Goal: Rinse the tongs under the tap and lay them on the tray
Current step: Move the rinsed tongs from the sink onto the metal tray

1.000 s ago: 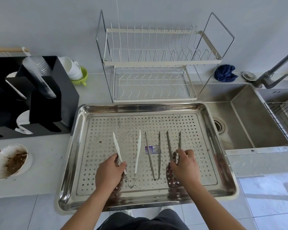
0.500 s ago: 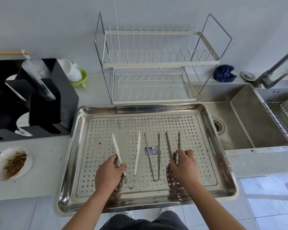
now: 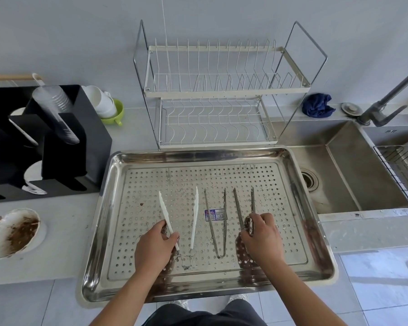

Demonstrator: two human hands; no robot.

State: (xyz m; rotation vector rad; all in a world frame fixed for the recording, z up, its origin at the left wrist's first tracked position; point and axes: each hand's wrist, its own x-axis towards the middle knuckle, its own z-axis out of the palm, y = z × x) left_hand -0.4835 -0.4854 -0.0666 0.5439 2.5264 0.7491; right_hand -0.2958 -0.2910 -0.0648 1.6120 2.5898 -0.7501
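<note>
A perforated steel tray [image 3: 292, 231] lies on the counter in front of me with three tongs on it. White plastic tongs [image 3: 194, 220] lie at the left; my left hand [image 3: 154, 250] pinches their left arm. Steel tongs [image 3: 216, 229] with a blue label rest in the middle, untouched. More steel tongs [image 3: 239, 208] lie at the right, and my right hand [image 3: 263, 238] grips them near the hinge end. The tap [image 3: 386, 100] stands at the far right behind the sink [image 3: 353, 175].
A two-tier wire dish rack [image 3: 217, 95] stands behind the tray. A black organiser [image 3: 45, 142] with cups fills the left counter. A dirty shell-shaped dish [image 3: 12, 231] lies at front left. A blue cloth [image 3: 317, 105] and a wire basket [image 3: 403, 170] are near the sink.
None of the tongs has moved. Both hands keep the same hold; only the camera has shifted slightly.
</note>
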